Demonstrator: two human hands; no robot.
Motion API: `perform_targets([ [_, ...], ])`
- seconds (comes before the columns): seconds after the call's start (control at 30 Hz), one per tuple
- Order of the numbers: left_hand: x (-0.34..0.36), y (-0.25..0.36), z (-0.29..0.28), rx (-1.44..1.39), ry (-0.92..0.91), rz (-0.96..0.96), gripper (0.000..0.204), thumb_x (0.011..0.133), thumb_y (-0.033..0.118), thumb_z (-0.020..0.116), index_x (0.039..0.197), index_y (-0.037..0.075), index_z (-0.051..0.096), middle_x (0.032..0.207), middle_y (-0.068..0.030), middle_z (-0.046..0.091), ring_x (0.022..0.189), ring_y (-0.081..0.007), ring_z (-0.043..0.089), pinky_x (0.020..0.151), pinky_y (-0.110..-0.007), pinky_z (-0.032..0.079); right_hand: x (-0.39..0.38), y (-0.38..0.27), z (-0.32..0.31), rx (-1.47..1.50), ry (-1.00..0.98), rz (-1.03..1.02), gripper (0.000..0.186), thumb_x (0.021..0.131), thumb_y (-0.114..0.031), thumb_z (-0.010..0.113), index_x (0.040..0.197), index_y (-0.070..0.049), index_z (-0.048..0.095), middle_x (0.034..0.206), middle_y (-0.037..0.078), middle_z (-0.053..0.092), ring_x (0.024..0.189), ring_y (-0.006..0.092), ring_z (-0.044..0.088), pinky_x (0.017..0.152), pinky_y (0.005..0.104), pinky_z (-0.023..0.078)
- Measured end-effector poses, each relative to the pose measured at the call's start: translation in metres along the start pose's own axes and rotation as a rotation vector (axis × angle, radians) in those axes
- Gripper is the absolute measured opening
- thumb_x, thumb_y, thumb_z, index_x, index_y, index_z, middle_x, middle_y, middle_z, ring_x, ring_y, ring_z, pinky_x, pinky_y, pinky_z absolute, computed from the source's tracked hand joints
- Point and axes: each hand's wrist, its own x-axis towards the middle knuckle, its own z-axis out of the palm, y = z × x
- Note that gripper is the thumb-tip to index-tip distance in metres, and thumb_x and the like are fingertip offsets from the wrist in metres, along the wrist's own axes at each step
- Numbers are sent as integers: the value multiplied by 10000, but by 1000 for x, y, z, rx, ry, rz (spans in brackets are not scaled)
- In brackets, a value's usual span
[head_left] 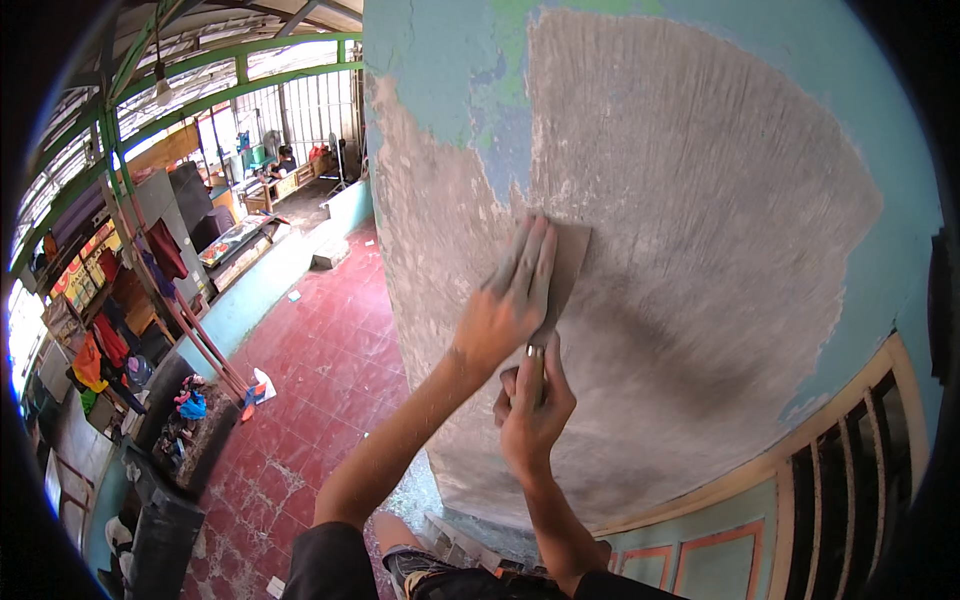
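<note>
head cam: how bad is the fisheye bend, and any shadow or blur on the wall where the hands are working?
Head view: strong fisheye, green roof beams bow, corners black. Daylight is soft; a dark patch lies on the grey wall below the trowel blade. Left hand and right hand are sharp, no glare.

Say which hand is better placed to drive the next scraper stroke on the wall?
Probably right. The right hand grips the handle of the scraper, so it can likely steer. The left hand lies flat on the blade, pressing it to the grey plaster wall.
</note>
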Motion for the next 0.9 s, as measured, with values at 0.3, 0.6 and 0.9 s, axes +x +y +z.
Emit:
perform_targets([
  [0.3, 8, -6, 8, 40, 44, 34, 648, 761, -17, 586, 1379, -89, 404, 1418, -220, 459, 1297, -311, 492, 877, -300, 563, 2, -2, -2, -17, -42, -46, 515, 1033, -199, 427, 1508, -57, 289, 630, -40, 405, 468, 6, 308, 369, 188, 238],
  [0.6, -6, 6, -1, -39, -80, 36, 574, 809, 30, 562, 1341, -143, 430, 1413, -263, 435, 1338, -367, 427, 1109, -377, 397, 8, -12, -6, 30, -66, 17, 531, 997, -72, 401, 1503, -2, 255, 697, -25, 465, 561, 8, 393, 397, 176, 307],
  [0.9, -5, 6, -8, -96, -11, 65, 635, 788, 75, 617, 1378, -70, 431, 1421, -212, 455, 1299, -362, 479, 1036, -369, 475, 6, -8, -8, 46, -70, 14, 535, 1001, -93, 445, 1497, 1, 268, 710, -19, 478, 553, 7, 393, 392, 174, 314],
])
